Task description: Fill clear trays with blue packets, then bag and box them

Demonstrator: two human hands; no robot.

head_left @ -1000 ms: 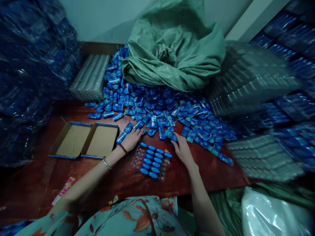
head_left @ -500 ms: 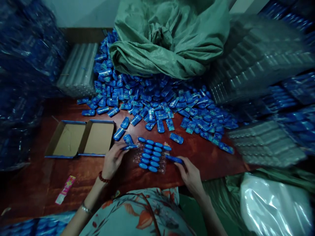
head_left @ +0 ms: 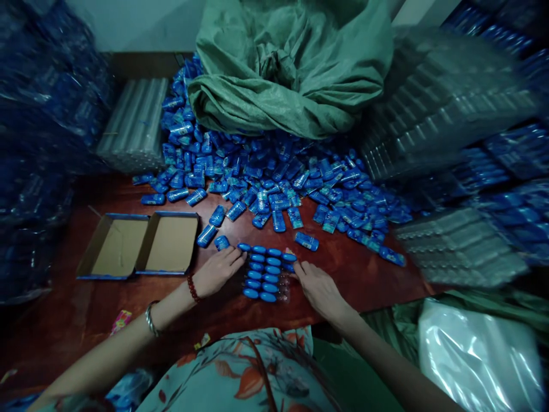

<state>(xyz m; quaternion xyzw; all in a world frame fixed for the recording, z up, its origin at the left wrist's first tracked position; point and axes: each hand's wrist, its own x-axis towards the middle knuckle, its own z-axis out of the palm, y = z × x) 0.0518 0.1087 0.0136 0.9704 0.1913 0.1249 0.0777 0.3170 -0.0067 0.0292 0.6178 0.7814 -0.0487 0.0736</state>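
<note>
A clear plastic tray lies on the red-brown table in front of me, its slots filled with small blue packs in rows. My left hand lies flat at the tray's left edge, fingers spread and touching it, with nothing in it. My right hand is at the tray's right edge, its fingertips on a blue pack set into the tray. A large heap of loose blue packs covers the table beyond the tray.
Two open shallow cardboard boxes sit left of the tray. A green sack slumps behind the heap. Stacks of clear trays stand at the right and a bundle at the back left. A white plastic bag lies at lower right.
Both hands reached into the heap, came back each with a blue pack, and now rest at the tray's two edges. The tray shows more packs than a second ago.
</note>
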